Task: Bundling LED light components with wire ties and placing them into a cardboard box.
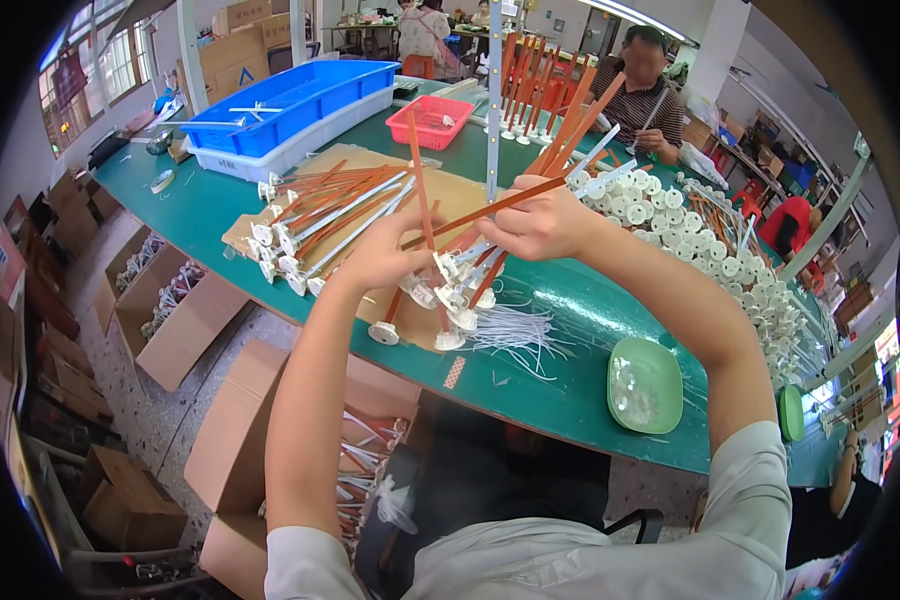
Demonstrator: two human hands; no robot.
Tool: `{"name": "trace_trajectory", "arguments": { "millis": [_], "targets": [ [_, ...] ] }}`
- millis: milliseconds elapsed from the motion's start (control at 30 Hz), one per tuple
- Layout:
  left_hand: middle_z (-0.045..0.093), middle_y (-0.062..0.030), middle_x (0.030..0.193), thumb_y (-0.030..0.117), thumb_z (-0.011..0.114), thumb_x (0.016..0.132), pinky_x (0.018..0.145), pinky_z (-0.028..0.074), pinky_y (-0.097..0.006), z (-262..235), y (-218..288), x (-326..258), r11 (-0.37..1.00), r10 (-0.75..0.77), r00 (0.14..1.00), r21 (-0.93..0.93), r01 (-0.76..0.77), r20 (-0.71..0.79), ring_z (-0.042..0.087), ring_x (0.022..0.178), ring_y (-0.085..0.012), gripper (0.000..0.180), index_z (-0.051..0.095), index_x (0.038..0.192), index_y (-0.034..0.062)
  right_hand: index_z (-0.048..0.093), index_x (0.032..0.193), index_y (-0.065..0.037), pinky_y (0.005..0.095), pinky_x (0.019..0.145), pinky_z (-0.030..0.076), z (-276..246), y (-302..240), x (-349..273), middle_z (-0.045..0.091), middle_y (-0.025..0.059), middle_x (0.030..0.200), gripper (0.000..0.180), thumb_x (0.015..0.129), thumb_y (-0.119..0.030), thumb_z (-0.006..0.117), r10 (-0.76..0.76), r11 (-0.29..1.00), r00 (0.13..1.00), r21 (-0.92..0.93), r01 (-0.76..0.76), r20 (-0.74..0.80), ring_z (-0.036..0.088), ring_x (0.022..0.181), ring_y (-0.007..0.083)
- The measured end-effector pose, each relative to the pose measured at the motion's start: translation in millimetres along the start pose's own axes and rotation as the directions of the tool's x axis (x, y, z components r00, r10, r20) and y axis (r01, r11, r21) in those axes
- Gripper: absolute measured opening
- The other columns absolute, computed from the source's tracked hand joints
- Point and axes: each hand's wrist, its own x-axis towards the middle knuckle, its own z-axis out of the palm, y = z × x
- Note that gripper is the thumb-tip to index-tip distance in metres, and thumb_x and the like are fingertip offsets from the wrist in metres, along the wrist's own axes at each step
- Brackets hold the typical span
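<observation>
My left hand (385,252) is closed around an upright orange-brown strip (417,165) with a white round base, above a cluster of white round caps (452,290). My right hand (538,215) is closed on several orange-brown strips (568,125) that fan up to the right; one crosses slantwise toward my left hand. Their lower ends meet the white caps between my hands. Just right of the caps lies a bunch of thin white ties (522,338). To the left, a pile of orange and white strips (345,215) with round caps rests on brown cardboard (460,190).
A green bowl (646,385) with small clear pieces stands near the table's front edge. Heaped white-capped strips (660,205) fill the right side. Behind are a red basket (430,122), a blue tray (290,105) and a metal post (494,100). A co-worker (645,90) sits across.
</observation>
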Motion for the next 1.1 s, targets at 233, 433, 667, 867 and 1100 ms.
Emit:
{"name": "trace_trajectory", "arguments": {
  "millis": [233, 433, 667, 867, 1100],
  "targets": [
    [0.068, -0.0070, 0.087, 0.017, 0.068, 0.087, 0.062, 0.047, -0.029, 4, 1, 18, 0.960, 0.014, 0.990, -0.280, 0.027, 0.142, 0.060, 0.072, -0.0121, 0.028, 0.065, 0.107, -0.0023, 0.064, 0.078, -0.004, 0.0293, 0.049, 0.038, -6, 5, -6, 0.048, -0.0021, 0.058, 0.021, 0.057, -0.009, 0.066, 0.002, 1.000, 1.000, 0.009, -0.002, 0.026, 0.053, 0.052, 0.0116],
    [0.064, -0.0019, 0.075, 0.018, 0.068, 0.090, 0.049, 0.039, -0.025, 9, 0, 28, 0.970, 0.038, 0.989, -0.242, -0.002, 0.145, 0.052, 0.058, -0.0068, 0.019, 0.067, 0.095, 0.0000, 0.064, 0.077, -0.004, 0.0272, 0.054, 0.046, -9, 6, -4, 0.051, -0.0017, 0.061, 0.022, 0.056, -0.010, 0.066, 0.010, 0.999, 1.000, -0.044, -0.010, -0.002, 0.059, 0.057, 0.0128],
    [0.062, 0.0000, 0.072, 0.021, 0.065, 0.092, 0.049, 0.046, -0.022, 4, 17, 26, 0.865, -0.071, 0.958, -0.462, 0.198, 0.277, 0.057, 0.056, -0.0070, 0.021, 0.067, 0.101, 0.0024, 0.066, 0.075, -0.005, 0.0261, 0.057, 0.047, -15, 12, -1, 0.055, 0.0002, 0.067, 0.019, 0.057, -0.009, 0.066, -0.024, 0.995, 0.999, -0.103, 0.021, -0.034, 0.059, 0.064, 0.0133],
    [0.062, -0.0031, 0.070, 0.016, 0.070, 0.087, 0.049, 0.051, -0.024, 8, 26, 23, 0.876, -0.106, 0.962, -0.433, 0.210, 0.251, 0.061, 0.056, -0.0109, 0.021, 0.066, 0.100, 0.0008, 0.067, 0.077, -0.003, 0.0264, 0.059, 0.048, -16, 9, -3, 0.057, 0.0010, 0.070, 0.020, 0.058, -0.007, 0.065, -0.030, 0.992, 0.999, -0.123, 0.031, 0.012, 0.059, 0.066, 0.0138],
    [0.068, -0.0038, 0.079, 0.010, 0.074, 0.081, 0.052, 0.049, -0.024, 17, 26, 30, 0.935, -0.035, 0.994, -0.347, 0.070, 0.105, 0.060, 0.063, -0.0084, 0.017, 0.068, 0.094, 0.0000, 0.068, 0.085, -0.001, 0.0268, 0.054, 0.043, -22, 12, -6, 0.057, 0.0006, 0.070, 0.026, 0.060, -0.008, 0.065, -0.057, 0.997, 0.998, -0.056, 0.057, 0.002, 0.054, 0.060, 0.0126]
  ]
}}
